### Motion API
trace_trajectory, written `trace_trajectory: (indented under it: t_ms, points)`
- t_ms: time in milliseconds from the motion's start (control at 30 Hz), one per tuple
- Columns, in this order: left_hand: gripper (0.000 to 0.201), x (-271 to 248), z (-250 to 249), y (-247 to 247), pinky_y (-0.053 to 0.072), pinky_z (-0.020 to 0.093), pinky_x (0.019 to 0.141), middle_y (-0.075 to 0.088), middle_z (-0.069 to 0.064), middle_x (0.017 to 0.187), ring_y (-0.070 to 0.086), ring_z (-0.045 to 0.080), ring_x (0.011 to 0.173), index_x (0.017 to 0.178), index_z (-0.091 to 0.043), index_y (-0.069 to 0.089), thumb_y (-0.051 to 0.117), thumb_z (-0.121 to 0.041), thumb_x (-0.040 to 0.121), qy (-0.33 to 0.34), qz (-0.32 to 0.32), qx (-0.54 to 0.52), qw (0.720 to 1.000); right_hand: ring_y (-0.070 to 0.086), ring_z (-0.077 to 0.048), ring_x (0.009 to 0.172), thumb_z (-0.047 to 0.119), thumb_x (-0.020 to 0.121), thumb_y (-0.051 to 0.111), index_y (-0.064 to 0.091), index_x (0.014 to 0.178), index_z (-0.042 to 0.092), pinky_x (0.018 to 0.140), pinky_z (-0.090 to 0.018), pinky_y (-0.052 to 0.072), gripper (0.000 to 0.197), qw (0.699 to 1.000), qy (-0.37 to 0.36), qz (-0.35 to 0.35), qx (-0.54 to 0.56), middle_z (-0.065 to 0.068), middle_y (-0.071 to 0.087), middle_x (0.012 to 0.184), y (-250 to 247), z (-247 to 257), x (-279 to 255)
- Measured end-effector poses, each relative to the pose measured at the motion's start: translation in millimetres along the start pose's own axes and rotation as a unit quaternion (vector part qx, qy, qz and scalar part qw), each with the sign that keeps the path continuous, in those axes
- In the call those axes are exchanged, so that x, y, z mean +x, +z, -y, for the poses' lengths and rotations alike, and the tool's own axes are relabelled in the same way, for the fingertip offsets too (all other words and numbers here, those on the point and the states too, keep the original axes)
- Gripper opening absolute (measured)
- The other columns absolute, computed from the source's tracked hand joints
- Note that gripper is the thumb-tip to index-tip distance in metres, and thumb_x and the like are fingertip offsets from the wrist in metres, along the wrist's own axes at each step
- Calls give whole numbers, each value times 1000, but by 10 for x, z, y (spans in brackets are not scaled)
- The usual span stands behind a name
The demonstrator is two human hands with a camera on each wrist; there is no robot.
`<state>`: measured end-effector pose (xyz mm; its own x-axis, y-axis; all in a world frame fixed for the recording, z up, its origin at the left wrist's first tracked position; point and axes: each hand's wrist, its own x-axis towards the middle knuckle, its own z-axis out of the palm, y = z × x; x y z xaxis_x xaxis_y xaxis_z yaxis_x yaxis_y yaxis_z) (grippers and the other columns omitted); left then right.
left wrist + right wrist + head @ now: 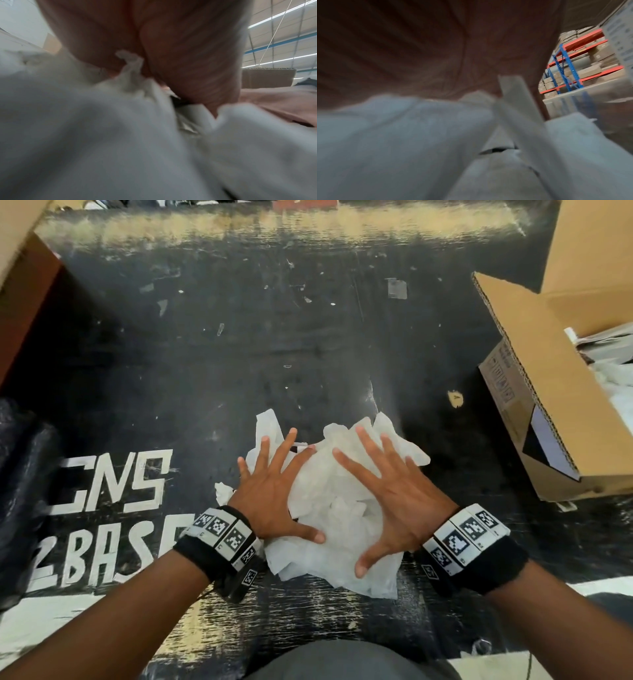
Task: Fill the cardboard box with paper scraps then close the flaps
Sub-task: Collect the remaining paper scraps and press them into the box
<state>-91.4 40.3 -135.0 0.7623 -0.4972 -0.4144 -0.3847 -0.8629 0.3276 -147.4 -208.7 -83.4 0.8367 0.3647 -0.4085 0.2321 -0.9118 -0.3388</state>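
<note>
Pressing down with fingers spread and straight, the left hand point(270, 501) and the right hand point(400, 501) lie flat on a heap of white paper scraps point(329, 508) near the front edge of a black, scuffed work surface point(274, 344). Neither hand has closed round the paper; the splayed fingers look meant to corral the loose heap, probably to gather it for lifting. The scraps are thin, crumpled and faintly translucent, with torn, curling edges; both wrist views, blurred, show only soft white folds beneath a palm. The cardboard box point(534, 419), corrugated and tan, stands at the right edge of the surface, well apart from the heap, its flaps open and more white paper already visible inside. It appears only part filled. Small paper flecks dot the surface, and painted white lettering point(113, 508) marks its left side.
</note>
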Motion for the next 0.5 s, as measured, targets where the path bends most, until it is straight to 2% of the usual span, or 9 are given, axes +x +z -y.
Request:
trace_trajectory:
  t_ms: [100,200,367,500]
  points:
    - [148,8,-9,-14,3,78,114,-30,-17,163,-20,34,154,158,-41,-10,59,-101,42,8,6,4,1000,-36,-39,143,92,23,71,-28,145,54,111,-77,3,162,998,-5,59,-38,4,-46,153,167,-54,48]
    - [149,-17,5,-12,2,74,117,-29,-15,164,-22,28,154,159,-38,-11,59,-101,44,24,11,-5,1000,-34,-40,144,96,26,65,-27,148,50,109,-77,3,159,997,3,39,-71,0,-41,157,316,-108,126]
    - [161,-71,41,-5,-11,65,118,-35,-11,162,-29,26,151,156,-36,-22,65,-99,37,67,29,1,997,-33,-39,145,98,35,61,-23,150,48,109,-77,-1,151,998,8,4,-65,-1,-32,161,421,-106,192]
    - [154,-54,27,90,-6,59,123,-21,-10,167,-23,20,154,159,-32,-14,72,-90,47,93,-15,-34,995,-28,-41,146,95,35,67,-23,151,46,111,-76,0,154,999,6,-21,-40,-2,-31,162,435,-20,267]
